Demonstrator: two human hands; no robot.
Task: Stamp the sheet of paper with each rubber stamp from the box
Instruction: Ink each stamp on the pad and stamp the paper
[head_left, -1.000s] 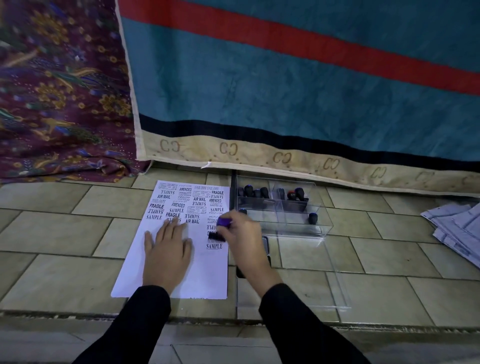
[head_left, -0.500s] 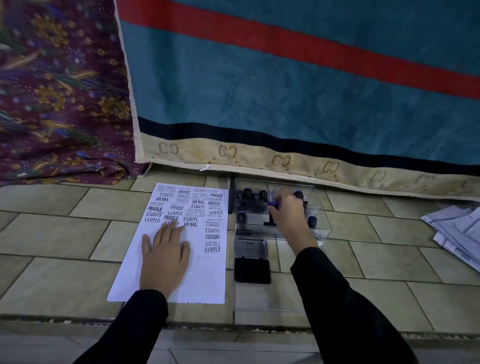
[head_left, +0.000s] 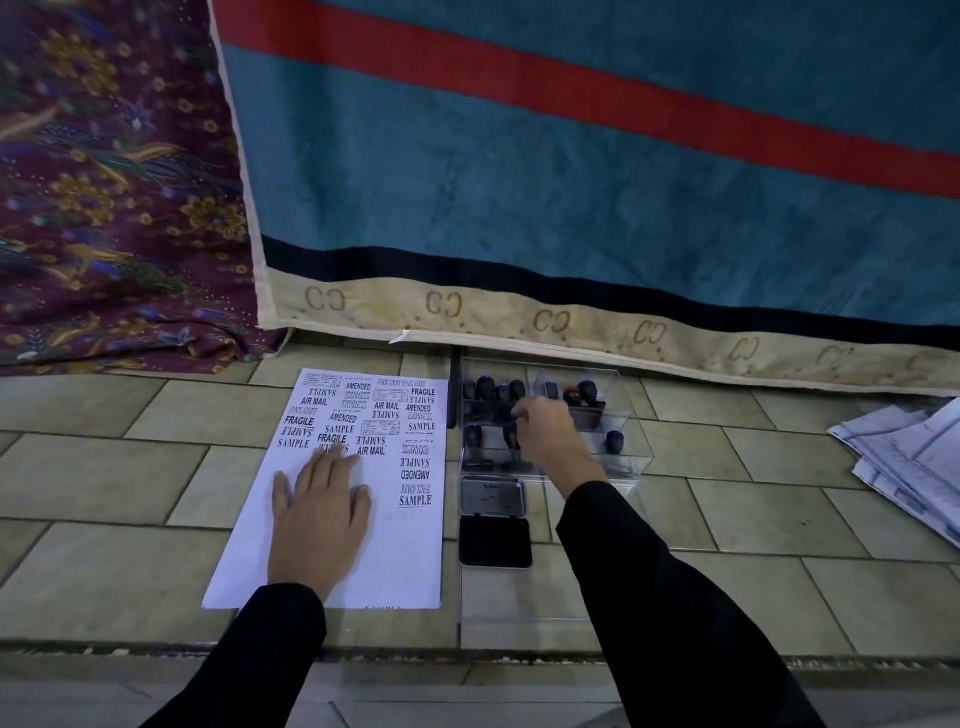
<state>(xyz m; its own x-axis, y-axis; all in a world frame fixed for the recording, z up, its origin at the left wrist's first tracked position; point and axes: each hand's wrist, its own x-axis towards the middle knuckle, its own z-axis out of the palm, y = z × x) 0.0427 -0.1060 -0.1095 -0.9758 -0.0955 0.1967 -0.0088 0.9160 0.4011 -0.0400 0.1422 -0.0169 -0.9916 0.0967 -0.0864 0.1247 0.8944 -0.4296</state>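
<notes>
A white sheet of paper (head_left: 395, 551) lies on the tiled floor, its upper half covered with black stamp prints. My left hand (head_left: 319, 514) rests flat on it, fingers apart. To the right stands a clear plastic box (head_left: 631, 457) holding several dark-handled rubber stamps (head_left: 485, 387) in two rows. My right hand (head_left: 548, 434) reaches into the box, fingers bunched on the top of a blue-handled rubber stamp (head_left: 511, 435) that stands in the front row. An open ink pad (head_left: 494, 540) lies just in front of the box.
A teal blanket with a red stripe (head_left: 571, 182) hangs down to the floor right behind the box. A purple floral cloth (head_left: 104, 182) lies at the left. Loose papers (head_left: 904, 457) are stacked at the right. The box's clear lid (head_left: 519, 608) lies flat under the ink pad.
My right hand lifted the purple-blue stamp off the paper, carried it right into the box and lowered it into the front row. The left hand stayed on the sheet.
</notes>
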